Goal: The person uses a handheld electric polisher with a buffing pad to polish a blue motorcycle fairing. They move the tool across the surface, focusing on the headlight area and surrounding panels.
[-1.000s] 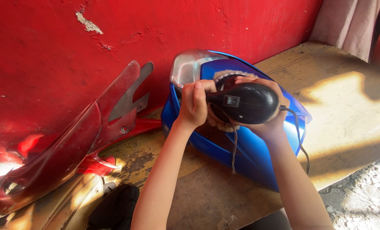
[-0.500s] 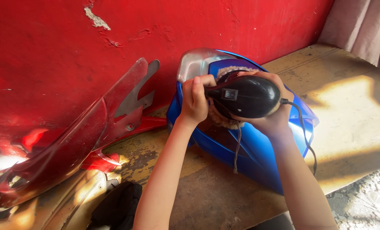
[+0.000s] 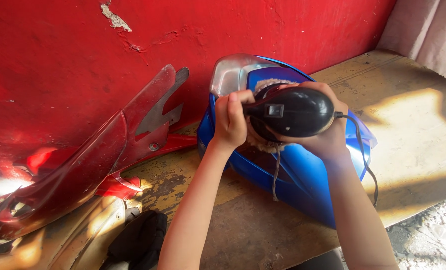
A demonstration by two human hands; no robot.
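A black electric polisher (image 3: 295, 111) with a woolly pad (image 3: 269, 146) presses on a glossy blue motorcycle body panel (image 3: 303, 175) lying on a wooden bench. My left hand (image 3: 230, 120) grips the polisher's side handle. My right hand (image 3: 328, 137) wraps around the rear of its black body. A black cord (image 3: 365, 160) runs from the tool over the panel's right side. The panel's clear headlight lens (image 3: 230, 75) faces the red wall.
Red motorcycle fairing pieces (image 3: 83, 170) lean against the red wall (image 3: 58, 65) at left. A black object (image 3: 140, 240) lies near the bench's front edge. The worn wooden bench (image 3: 418, 120) extends right, with pale cloth (image 3: 428, 30) at the top right and rough ground (image 3: 428, 235) below.
The view has shifted slightly. Both hands and the polisher stay on the blue panel, moved a little toward its upper end.
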